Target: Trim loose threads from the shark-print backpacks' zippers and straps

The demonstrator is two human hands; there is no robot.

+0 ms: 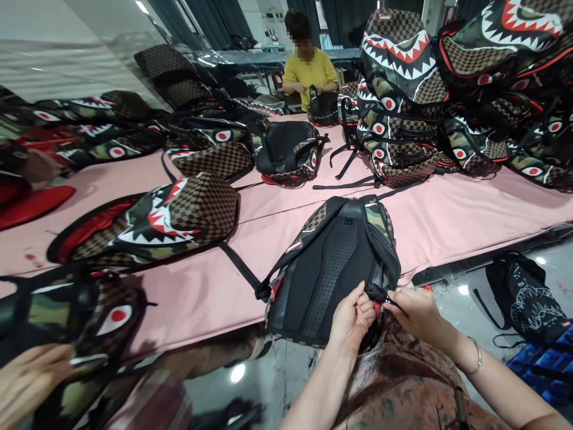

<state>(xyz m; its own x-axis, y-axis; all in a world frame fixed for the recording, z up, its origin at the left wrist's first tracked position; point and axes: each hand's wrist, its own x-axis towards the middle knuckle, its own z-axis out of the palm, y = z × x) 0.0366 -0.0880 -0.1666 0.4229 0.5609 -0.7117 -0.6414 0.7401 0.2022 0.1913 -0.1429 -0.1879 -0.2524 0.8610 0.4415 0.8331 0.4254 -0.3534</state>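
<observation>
Back panel up, a black backpack point(331, 272) with camouflage and checkered trim lies at the table's near edge in front of me. My left hand point(356, 316) is closed, pinching a black strap point(376, 292) at the backpack's lower right side. Close beside it, my right hand point(416, 313) is closed on the same strap's other end. A thin dark piece shows under its fingers, too small to name. The padded shoulder straps point(385, 251) curve down over the back panel.
The pink-covered table point(255, 263) bears a shark-mouth backpack point(179, 221) and stacked backpacks point(398, 131). Another person's hand point(36, 382) works on a backpack point(107, 310) at left. A person in yellow point(311, 74) sits across. A black bag point(523, 298) lies lower right.
</observation>
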